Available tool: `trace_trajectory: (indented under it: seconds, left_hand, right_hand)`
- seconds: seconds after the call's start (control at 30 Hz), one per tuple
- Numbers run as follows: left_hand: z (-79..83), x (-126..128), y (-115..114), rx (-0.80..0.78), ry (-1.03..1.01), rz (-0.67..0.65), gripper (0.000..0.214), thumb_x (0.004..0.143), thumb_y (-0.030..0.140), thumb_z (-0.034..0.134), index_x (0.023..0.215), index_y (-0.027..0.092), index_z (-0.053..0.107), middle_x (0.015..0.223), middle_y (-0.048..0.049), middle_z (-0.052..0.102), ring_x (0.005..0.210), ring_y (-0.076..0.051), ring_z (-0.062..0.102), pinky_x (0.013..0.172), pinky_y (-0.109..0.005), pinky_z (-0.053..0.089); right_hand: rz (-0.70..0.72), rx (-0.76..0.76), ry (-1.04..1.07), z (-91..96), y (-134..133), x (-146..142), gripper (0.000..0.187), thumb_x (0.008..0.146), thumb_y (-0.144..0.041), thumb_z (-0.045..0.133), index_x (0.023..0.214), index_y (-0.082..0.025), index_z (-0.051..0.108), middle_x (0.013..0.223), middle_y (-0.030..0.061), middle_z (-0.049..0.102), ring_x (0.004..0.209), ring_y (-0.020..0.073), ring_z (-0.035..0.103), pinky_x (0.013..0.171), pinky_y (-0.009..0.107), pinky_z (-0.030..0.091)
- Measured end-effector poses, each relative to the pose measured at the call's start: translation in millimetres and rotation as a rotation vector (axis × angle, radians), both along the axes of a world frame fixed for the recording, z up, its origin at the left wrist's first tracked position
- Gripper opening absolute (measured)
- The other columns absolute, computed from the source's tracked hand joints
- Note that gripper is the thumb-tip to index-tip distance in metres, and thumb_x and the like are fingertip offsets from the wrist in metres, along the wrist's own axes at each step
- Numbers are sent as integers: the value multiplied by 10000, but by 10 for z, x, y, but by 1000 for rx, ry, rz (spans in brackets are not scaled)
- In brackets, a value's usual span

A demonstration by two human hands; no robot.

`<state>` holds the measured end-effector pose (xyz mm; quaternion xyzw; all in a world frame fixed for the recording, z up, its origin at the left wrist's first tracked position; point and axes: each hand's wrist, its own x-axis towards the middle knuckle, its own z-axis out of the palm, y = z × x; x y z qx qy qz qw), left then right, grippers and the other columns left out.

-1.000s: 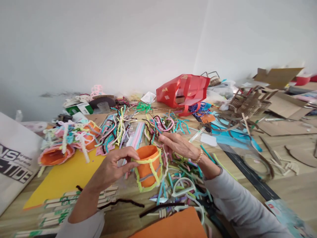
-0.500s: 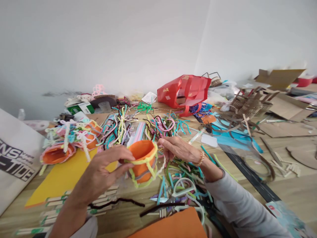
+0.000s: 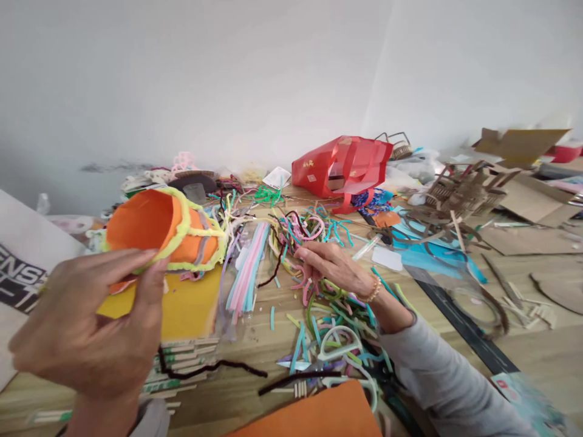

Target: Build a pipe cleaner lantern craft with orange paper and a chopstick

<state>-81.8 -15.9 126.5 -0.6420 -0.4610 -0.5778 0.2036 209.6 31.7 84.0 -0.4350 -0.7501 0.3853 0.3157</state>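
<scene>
Pinched between the thumb and fingers of my left hand [image 3: 104, 309] is an orange cup [image 3: 194, 240], tipped on its side with its mouth facing left. Yellow-green and grey fuzzy pipe cleaners wrap round its rim and wall. My right hand [image 3: 337, 267], wearing a beaded bracelet, is over a heap of mixed pipe cleaners [image 3: 332, 303], its fingers bent down and close together. Pink pipe cleaners lie just under those fingertips; whether they grip one is hidden. A dark brown pipe cleaner [image 3: 277, 267] curves down left of the right hand.
White-handled scissors [image 3: 339, 343] lie in the near heap beside an orange sheet [image 3: 314, 416]. A bundle of pastel pipe cleaners [image 3: 248, 267] sits mid-table, right of a yellow sheet [image 3: 191, 303]. A red bag [image 3: 341, 170] lies behind, with brown woven baskets [image 3: 469, 188] at right.
My left hand has carried the orange cup left, away from my right hand and nearer the camera, tipping it sideways. My right hand stays nearly in place, fingers still bent down.
</scene>
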Motion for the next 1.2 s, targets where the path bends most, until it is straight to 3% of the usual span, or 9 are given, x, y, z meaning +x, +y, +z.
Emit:
trace_trajectory:
  seconds: [0.1, 0.23, 0.4, 0.53, 0.67, 0.83, 0.93, 1.07, 1.2]
  left_hand:
    - [11, 93, -12, 84, 267, 80, 192, 772, 178, 679, 953, 239, 675, 925, -52, 727, 859, -268, 678, 832, -451, 528]
    - [-72, 343, 37, 231, 466, 64, 231, 690, 108, 751, 901, 157, 672, 801, -76, 737, 688, -236, 675, 685, -362, 532]
    - [-512, 714, 117, -1, 585, 4, 149, 765, 94, 685, 890, 164, 646, 774, -30, 719, 695, -199, 640, 701, -316, 483]
    - [-841, 937, 99, -165, 672, -37, 58, 817, 131, 633, 811, 187, 645, 752, -25, 690, 716, -211, 615, 666, -318, 438]
    - [-971, 1059, 6, -223, 723, -73, 87, 820, 113, 608, 844, 186, 651, 777, -33, 677, 754, -225, 614, 663, -330, 420]
    - [-1003, 1123, -107, -293, 759, -153, 156, 805, 83, 595, 906, 184, 658, 815, -37, 676, 798, -234, 624, 688, -335, 444]
    - [-1018, 1134, -109, -297, 673, -230, 161, 829, 168, 617, 985, 187, 650, 906, -47, 686, 788, -221, 631, 674, -332, 464]
    - [-958, 1076, -8, -346, 338, -390, 120, 864, 238, 597, 954, 170, 639, 961, -76, 663, 867, -201, 634, 734, -299, 493]
    - [-828, 899, 186, -509, 7, -389, 131, 879, 259, 567, 943, 175, 645, 913, -58, 645, 821, -175, 620, 704, -277, 497]
  right_hand:
    - [-1, -4, 4, -8, 2, -6, 462, 970, -529, 345, 726, -175, 515, 640, 15, 649, 515, 100, 592, 469, 186, 422]
    - [8, -50, 20, -51, 8, -28, 454, 956, -564, 340, 751, -190, 495, 640, 6, 633, 505, 110, 596, 422, 182, 408]
    - [64, -103, -37, -159, 37, -68, 480, 974, -563, 250, 799, -195, 504, 650, 4, 631, 526, 123, 614, 473, 201, 426]
    - [-39, 119, -246, -254, 89, -83, 402, 987, -476, 328, 832, -187, 559, 707, 23, 628, 655, 143, 614, 603, 230, 410]
    - [-81, 170, -342, -358, 134, -99, 385, 968, -489, 382, 895, -188, 611, 784, 37, 639, 707, 143, 588, 629, 231, 375]
    - [-120, 211, -424, -495, 170, -126, 286, 946, -363, 453, 767, -175, 573, 627, -7, 545, 559, 111, 458, 541, 221, 290]
    - [-136, 234, -427, -537, 186, -139, 218, 931, -251, 448, 758, -173, 555, 610, -17, 521, 547, 105, 422, 534, 218, 271]
    - [-124, 257, -421, -527, 184, -150, 213, 922, -224, 443, 742, -174, 544, 608, -22, 521, 543, 102, 422, 535, 214, 270]
    - [-124, 293, -418, -483, 129, -180, 163, 898, -186, 460, 763, -172, 552, 671, -2, 575, 591, 110, 474, 568, 217, 290]
